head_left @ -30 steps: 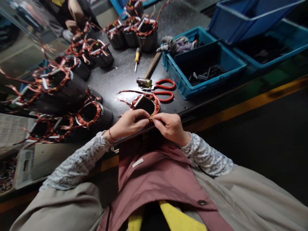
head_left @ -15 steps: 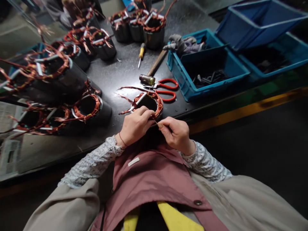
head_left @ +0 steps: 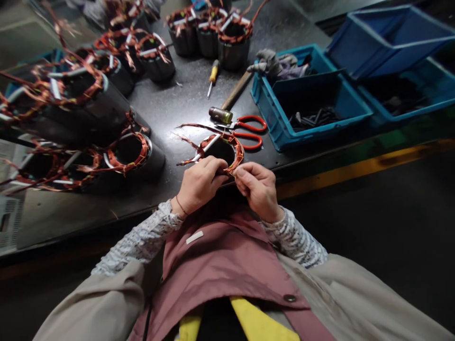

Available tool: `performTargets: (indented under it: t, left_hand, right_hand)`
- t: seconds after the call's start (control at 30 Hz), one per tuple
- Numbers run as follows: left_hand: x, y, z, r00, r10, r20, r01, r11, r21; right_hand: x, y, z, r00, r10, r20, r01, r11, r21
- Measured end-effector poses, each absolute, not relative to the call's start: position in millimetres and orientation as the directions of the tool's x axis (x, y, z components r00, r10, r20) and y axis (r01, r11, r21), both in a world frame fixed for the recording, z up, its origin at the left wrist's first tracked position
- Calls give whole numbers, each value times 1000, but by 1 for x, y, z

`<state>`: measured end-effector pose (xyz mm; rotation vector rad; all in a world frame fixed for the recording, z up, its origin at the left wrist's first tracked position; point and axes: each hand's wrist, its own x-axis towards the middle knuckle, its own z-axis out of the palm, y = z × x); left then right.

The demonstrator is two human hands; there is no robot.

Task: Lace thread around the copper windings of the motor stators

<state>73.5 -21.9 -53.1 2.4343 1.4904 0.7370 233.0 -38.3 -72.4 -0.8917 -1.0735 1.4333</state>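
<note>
In the head view a motor stator with a copper winding ring and white sleeves stands at the table's near edge. My left hand is closed over the near left part of its rim, the thumb toward the winding. Just right of it, my right hand pinches at the near edge of the ring. A thin strand seems to be between its fingertips, mostly hidden now. Loose leads stick out to the stator's left. Red-handled scissors lie right behind the stator.
A hammer and a yellow-handled screwdriver lie farther back. Blue bins with dark parts and gloves stand right. Several stators crowd the left and back, some stacked. A co-worker's gloved hand is at the far left back.
My right hand has moved left, in to the winding ring; the thin strand that showed between my hands is now mostly covered. My left hand stays on the rim. The view has shifted slightly.
</note>
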Motion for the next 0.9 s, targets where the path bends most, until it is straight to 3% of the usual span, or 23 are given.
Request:
performTargets:
  t: [0.1,0.17,0.3,0.47,0.57,0.67,0.73,0.77,0.83,0.9]
  left_hand:
    - [73,-21,-55,346,888,304,773,-453,443]
    - [71,-19,-55,343,889,304,766,-452,458]
    - [63,-16,-53,410,875,259,736,-485,473]
    - [60,-24,-51,411,857,310,789,-505,351]
    - [64,-27,-57,396,849,350,817,-500,288]
    - [66,-25,-61,385,852,354,813,-495,306]
    - [65,-21,-61,352,868,350,821,-466,330]
    - [65,-18,-60,341,876,341,826,-453,336]
    - [63,-13,-58,343,884,318,829,-444,340]
    - [62,-9,-57,359,881,309,819,-456,348]
  right_hand:
    - [229,-60,-73,-190,982,-7,-216,-49,-975]
    - [230,-76,-70,-212,977,28,-106,6,-994]
    - [246,-84,-54,-228,944,240,141,276,-951]
    - [271,-60,-39,-244,778,579,296,628,-720]
    - [259,-56,-46,-236,849,473,88,504,-859]
    - [235,-73,-59,-335,926,176,-241,96,-966]
    - [227,-91,-65,-494,868,52,-253,-87,-964]
    - [229,-99,-67,-525,850,32,-211,-93,-973]
    - [242,-105,-70,-363,930,56,-150,1,-989]
    - [257,-96,-73,-36,995,90,-136,84,-987]
